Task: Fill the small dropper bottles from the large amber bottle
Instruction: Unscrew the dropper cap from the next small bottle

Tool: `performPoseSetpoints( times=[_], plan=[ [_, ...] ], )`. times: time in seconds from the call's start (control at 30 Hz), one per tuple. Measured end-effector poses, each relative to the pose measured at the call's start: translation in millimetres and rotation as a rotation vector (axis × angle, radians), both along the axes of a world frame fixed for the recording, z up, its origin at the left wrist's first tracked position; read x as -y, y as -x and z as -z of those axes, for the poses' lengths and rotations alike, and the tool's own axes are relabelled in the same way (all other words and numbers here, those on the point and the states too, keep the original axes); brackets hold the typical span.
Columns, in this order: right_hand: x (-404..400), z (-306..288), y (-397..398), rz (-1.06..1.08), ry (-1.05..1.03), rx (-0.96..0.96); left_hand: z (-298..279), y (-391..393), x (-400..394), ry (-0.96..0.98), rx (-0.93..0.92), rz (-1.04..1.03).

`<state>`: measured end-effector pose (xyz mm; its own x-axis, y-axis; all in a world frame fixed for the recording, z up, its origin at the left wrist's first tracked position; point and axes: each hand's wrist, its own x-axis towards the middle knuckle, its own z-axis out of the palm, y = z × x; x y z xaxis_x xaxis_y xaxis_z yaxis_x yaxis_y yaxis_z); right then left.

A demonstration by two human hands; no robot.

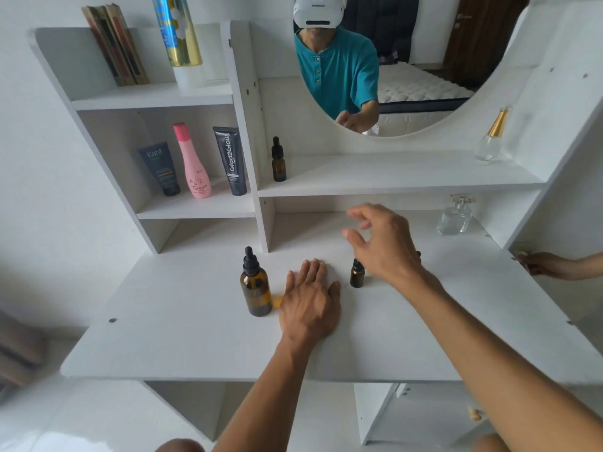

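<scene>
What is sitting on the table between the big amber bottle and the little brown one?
In the head view, the left hand lies flat on the table between the large amber bottle and the small dropper bottle.

You had a white laminate vanity desk (182,337) before you, with an oval wall mirror (424,76) above it. On its upper shelf leaned three worn brown books (115,44) beside a tall blue-and-gold spray can (177,31). Below stood a dark grey tube (160,168), a pink plastic bottle (192,161) and a black tube (230,159). Two clear glass perfume bottles (456,215) stood at your right.
</scene>
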<state>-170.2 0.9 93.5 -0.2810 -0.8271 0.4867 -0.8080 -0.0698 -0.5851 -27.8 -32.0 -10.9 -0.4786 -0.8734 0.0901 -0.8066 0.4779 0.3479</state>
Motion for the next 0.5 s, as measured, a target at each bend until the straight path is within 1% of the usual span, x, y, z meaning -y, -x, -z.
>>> performPoseSetpoints(
  times=[0.1, 0.17, 0.3, 0.5],
  plan=[
    [-17, 26, 2, 0.029, -0.182, 0.014, 0, -1, -3, 0.0, -0.014, -0.004],
    [-21, 39, 0, 0.043, -0.236, 0.047, -1, -1, -3, -0.003, -0.031, -0.008],
    [-21, 54, -1, 0.054, -0.227, 0.116, -2, -2, -6, 0.002, -0.053, -0.016],
    [-22, 56, -2, 0.047, -0.188, 0.185, 1, -2, -7, 0.026, -0.089, -0.031]
  ],
)
